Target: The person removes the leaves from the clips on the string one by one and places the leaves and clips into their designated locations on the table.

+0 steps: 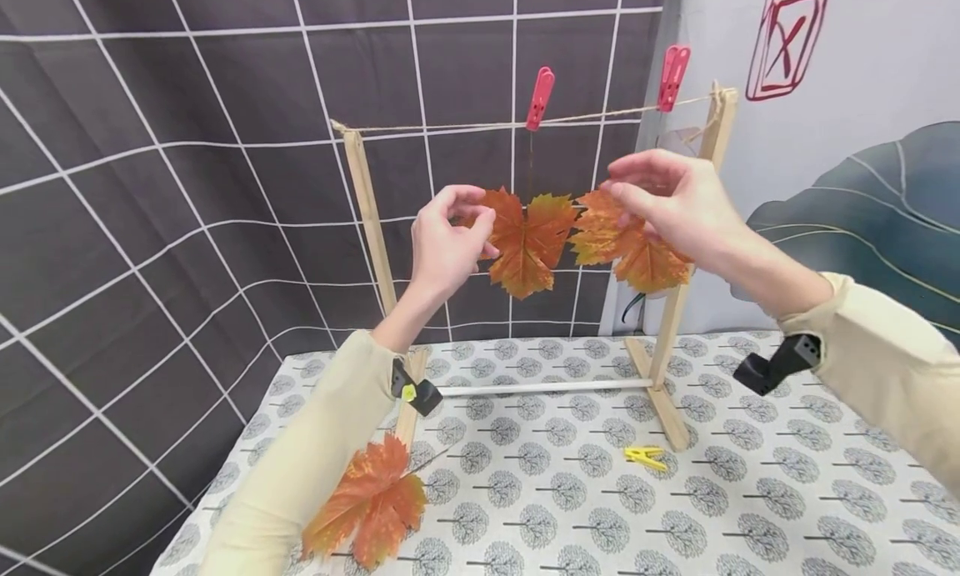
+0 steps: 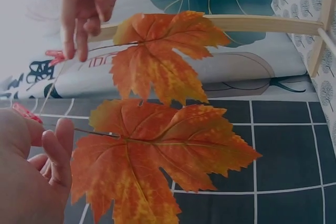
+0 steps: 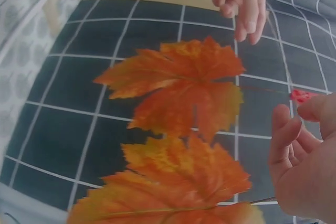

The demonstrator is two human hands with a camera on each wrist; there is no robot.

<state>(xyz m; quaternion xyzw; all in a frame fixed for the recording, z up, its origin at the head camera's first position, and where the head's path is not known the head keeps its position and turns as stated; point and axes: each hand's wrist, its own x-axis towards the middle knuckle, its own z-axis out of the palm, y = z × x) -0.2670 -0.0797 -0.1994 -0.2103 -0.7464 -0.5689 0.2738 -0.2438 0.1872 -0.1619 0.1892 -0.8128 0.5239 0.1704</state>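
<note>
Two orange maple leaves hang by thin stems under the string: a middle leaf (image 1: 527, 241) below a red clothespin (image 1: 540, 98), and a right leaf (image 1: 651, 261) below another red clothespin (image 1: 672, 77). My left hand (image 1: 450, 241) is raised at the middle leaf's left edge, fingers loosely bent, holding nothing visible. In front of the right leaf is my right hand (image 1: 678, 202), its fingers relaxed and partly covering the leaf. The left wrist view shows both leaves (image 2: 157, 56) (image 2: 136, 156) beyond the left hand (image 2: 31, 166). In the right wrist view, the right hand (image 3: 307, 166) is beside a stem.
A wooden frame (image 1: 367, 213) carries the string, with a white rod (image 1: 540, 388) low between its posts. On the patterned tablecloth (image 1: 570, 509) lie a third orange leaf (image 1: 371, 505) at the front left and a yellow clothespin (image 1: 646, 458) near the right foot.
</note>
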